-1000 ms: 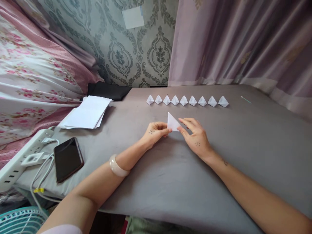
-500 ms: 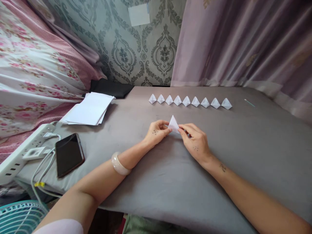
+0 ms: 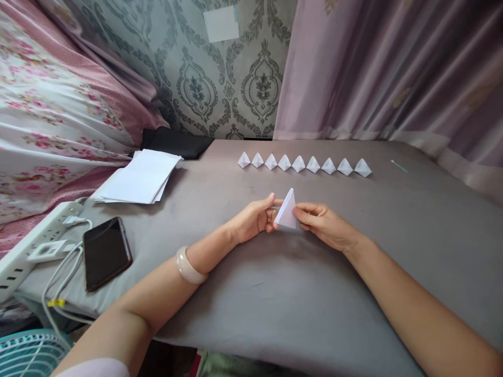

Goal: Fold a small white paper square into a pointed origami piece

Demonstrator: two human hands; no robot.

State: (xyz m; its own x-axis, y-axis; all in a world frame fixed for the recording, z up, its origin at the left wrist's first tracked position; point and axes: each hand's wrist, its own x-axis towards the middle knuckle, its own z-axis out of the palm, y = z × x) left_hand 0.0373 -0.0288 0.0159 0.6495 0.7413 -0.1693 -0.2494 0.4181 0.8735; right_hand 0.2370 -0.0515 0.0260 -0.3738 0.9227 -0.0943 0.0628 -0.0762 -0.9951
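Observation:
A small white folded paper triangle (image 3: 288, 212) is held upright above the table, its layered left edge turned toward me. My right hand (image 3: 328, 222) pinches its right side between thumb and fingers. At the paper's left edge is my left hand (image 3: 257, 217), its thumb raised away and its index finger reaching behind the sheet. The other left fingers curl near the lower corner; whether they press on it is partly hidden. Beyond both hands stands a row of several folded white paper shapes (image 3: 298, 164), each with a pointed top.
A grey-covered table (image 3: 251, 293) lies under my arms. To the left are a stack of white paper (image 3: 137, 178), a black folded item (image 3: 176, 144), a phone (image 3: 107, 254) and a power strip (image 3: 35, 248) with cables. A thin stick (image 3: 399, 166) lies far right; a teal fan (image 3: 33, 351) stands lower left.
The paper triangle has turned so its edge shows, shifting slightly right. My left thumb has lifted off it, while my right hand keeps its pinch.

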